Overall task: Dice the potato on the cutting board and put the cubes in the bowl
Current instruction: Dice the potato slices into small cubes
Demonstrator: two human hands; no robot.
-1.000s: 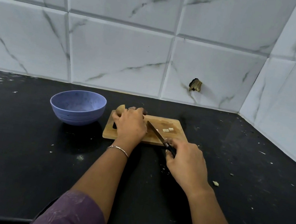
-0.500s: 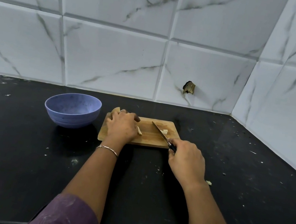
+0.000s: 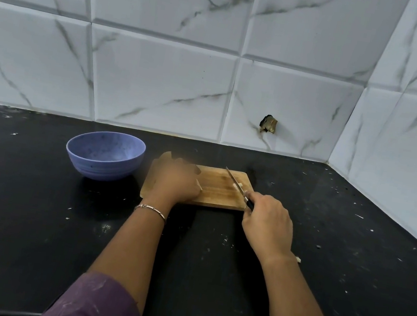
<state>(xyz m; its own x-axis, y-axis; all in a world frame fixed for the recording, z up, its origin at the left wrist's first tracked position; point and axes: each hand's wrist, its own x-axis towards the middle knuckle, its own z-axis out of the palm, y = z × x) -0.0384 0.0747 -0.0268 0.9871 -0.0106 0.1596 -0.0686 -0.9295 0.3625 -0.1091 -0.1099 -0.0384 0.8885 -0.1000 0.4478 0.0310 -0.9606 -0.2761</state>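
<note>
The wooden cutting board (image 3: 219,192) lies on the black counter (image 3: 29,211), its long side running left to right along the tiled wall (image 3: 159,81). The blue bowl (image 3: 105,155) stands just left of it, apart from the board.

The left hand (image 3: 174,182), with a bracelet (image 3: 151,209) at the wrist, is over the left half of the board and blurred. It covers most of the potato (image 3: 167,155), of which only a pale edge shows at the board's far left corner, so its long axis cannot be told. Whether the fingers grip it cannot be told either. A thin pale strip (image 3: 199,184) sticks out at the hand's right side.

The right hand (image 3: 267,224) is curled round the dark handle of the knife (image 3: 233,181). The blade slants from near right to far left, tip pointing toward the wall, over the board's right end. Small potato pieces (image 3: 238,186) lie right by the blade.
</note>
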